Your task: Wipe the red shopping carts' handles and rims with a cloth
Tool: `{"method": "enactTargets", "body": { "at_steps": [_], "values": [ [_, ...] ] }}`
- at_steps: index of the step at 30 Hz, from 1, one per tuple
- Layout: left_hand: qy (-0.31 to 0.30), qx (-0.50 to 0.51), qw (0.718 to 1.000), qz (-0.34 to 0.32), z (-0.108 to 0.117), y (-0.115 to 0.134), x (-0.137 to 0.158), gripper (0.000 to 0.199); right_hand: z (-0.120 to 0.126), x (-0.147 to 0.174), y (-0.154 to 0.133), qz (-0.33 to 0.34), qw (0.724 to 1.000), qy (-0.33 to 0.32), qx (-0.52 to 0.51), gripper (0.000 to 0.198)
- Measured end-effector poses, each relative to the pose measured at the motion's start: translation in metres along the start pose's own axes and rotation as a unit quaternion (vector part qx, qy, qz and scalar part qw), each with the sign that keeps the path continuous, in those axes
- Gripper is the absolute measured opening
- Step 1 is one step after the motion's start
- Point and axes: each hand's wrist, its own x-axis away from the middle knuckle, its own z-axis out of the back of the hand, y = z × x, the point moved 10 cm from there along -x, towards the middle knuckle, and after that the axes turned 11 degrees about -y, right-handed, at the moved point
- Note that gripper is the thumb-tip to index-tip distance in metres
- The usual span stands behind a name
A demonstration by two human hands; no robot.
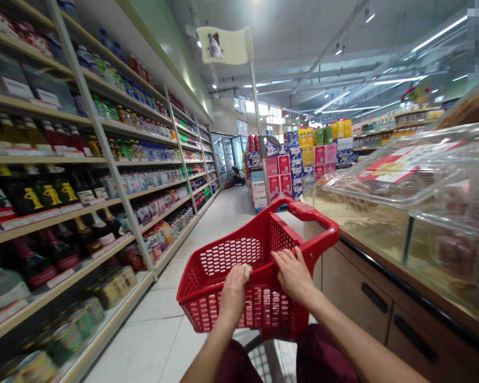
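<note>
A red plastic shopping cart (pixel 219 306) with perforated walls stands right in front of me, and its inside looks bare where it shows. My left hand (pixel 232 295) is closed over the near rim. Between its fingers and the rim, a small pale crumpled wad (pixel 247 272), perhaps tissue or cloth, pokes out. Farther right on the same rim, my right hand (pixel 294 274) has its fingers curled over the edge. The cart's raised red handle (pixel 328 234) lies beyond that hand, untouched. A pole with a pale flag (pixel 225 47) rises behind the cart.
Shelves of bottles and cans (pixel 115 175) line the left side. Close on the right is a wooden counter (pixel 355 282) with clear plastic food boxes (pixel 403 165). Stacked cartons (pixel 279 175) stand ahead beside the tiled aisle (pixel 227 207). A person (pixel 238 175) crouches far down it.
</note>
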Motion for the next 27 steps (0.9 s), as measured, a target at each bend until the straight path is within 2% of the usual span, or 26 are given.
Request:
{"method": "enactTargets", "body": {
  "at_steps": [2,3,7,9,11,14,16,18,21,23,25,27],
  "values": [
    [-0.002,-0.002,1.0,0.016,0.002,-0.009,0.002,0.04,0.001,0.0,-0.002,-0.006,1.0,0.004,-0.003,0.052],
    [-0.006,0.0,1.0,0.015,0.0,-0.004,-0.002,0.039,0.001,0.0,-0.003,-0.01,1.0,0.007,-0.002,0.053],
    [-0.029,0.032,0.998,-0.053,-0.015,0.055,-0.034,0.041,-0.001,0.0,-0.003,-0.009,1.0,0.01,-0.01,0.054],
    [-0.038,0.05,0.995,-0.075,-0.017,0.065,-0.037,0.042,-0.001,0.0,-0.001,-0.008,1.0,0.012,-0.016,0.054],
    [-0.038,0.047,0.996,-0.06,-0.012,0.043,-0.025,0.042,0.001,0.001,0.001,-0.008,1.0,0.014,-0.02,0.058],
    [-0.012,-0.001,1.0,0.003,0.004,-0.021,0.008,0.041,0.002,0.001,0.0,-0.003,0.999,0.014,-0.029,0.061],
    [0.006,-0.027,0.999,0.036,0.012,-0.046,0.022,0.042,0.002,0.001,-0.002,-0.006,0.999,0.015,-0.029,0.061],
    [0.01,-0.026,0.999,0.029,0.01,-0.037,0.019,0.042,0.001,0.0,-0.003,-0.013,1.0,0.016,-0.022,0.06],
    [0.007,0.004,0.999,-0.036,-0.002,0.014,-0.002,0.044,-0.002,-0.002,-0.005,-0.013,1.0,0.009,-0.009,0.06],
    [0.008,0.015,0.998,-0.063,-0.005,0.033,-0.009,0.045,-0.004,-0.002,-0.004,-0.009,1.0,0.004,-0.003,0.06],
    [0.006,0.008,0.998,-0.057,-0.004,0.02,-0.001,0.047,-0.004,-0.001,-0.002,-0.007,1.0,0.002,-0.003,0.061],
    [0.004,-0.014,1.0,-0.021,0.001,-0.018,0.016,0.049,-0.003,0.0,-0.002,-0.006,1.0,0.002,-0.003,0.061]
  ]
}}
